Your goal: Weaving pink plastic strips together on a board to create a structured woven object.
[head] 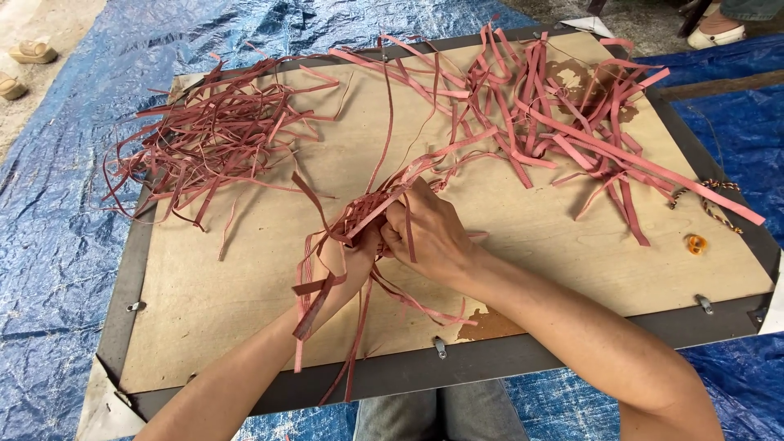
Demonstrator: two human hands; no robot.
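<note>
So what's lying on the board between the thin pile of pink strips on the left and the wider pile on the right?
In the head view, mostly bare board separates the thin strip pile from the wide strip pile; only a few loose strips cross it.

We see a bundle of thin reddish-pink strips (359, 216) gathered in the middle of the surface (245, 294). Its upper part is bunched tight, and its loose ends hang down over the near edge.
</note>
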